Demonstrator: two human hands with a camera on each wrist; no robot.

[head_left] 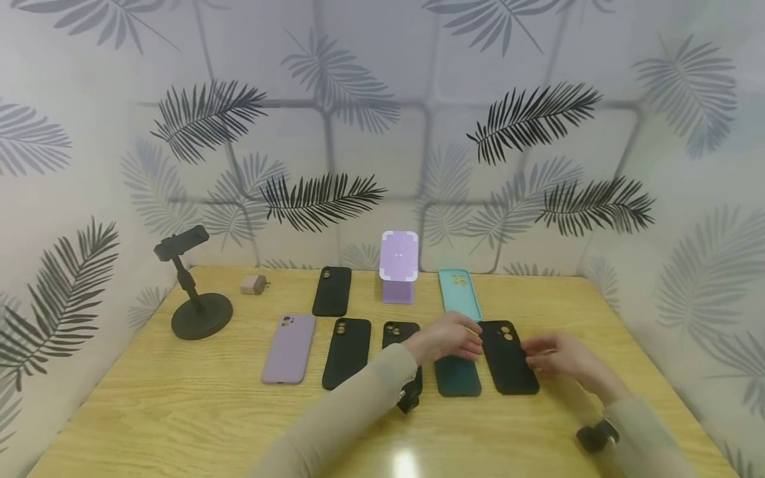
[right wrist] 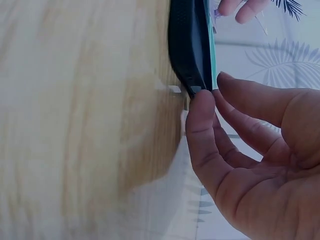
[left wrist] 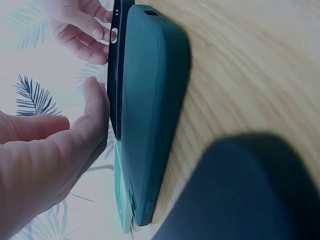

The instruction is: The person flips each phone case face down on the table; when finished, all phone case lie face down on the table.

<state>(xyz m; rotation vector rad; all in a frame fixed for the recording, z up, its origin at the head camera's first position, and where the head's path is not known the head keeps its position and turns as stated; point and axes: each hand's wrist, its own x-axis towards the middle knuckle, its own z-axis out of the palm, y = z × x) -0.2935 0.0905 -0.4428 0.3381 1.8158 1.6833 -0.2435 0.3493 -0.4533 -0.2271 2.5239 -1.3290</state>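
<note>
In the head view my right hand [head_left: 562,362] is at the right edge of a black phone case [head_left: 508,358], which lies flat on the table. The right wrist view shows fingertips [right wrist: 202,102] touching a corner of that black case [right wrist: 187,45], with the thumb beside it. My left hand [head_left: 448,337] hovers over the upper part of a dark green phone case [head_left: 457,377], holding nothing. In the left wrist view the left fingers stretch alongside the dark green case [left wrist: 150,90]. A turquoise case [head_left: 459,292] lies just behind, partly hidden by the left hand.
Left of my hands lie a lilac case [head_left: 289,350], black cases [head_left: 346,352], [head_left: 332,292] and one [head_left: 402,328] partly under my left forearm. A purple phone stand [head_left: 398,259], a pink charger plug [head_left: 253,285] and a black stand [head_left: 202,315] are near the wall.
</note>
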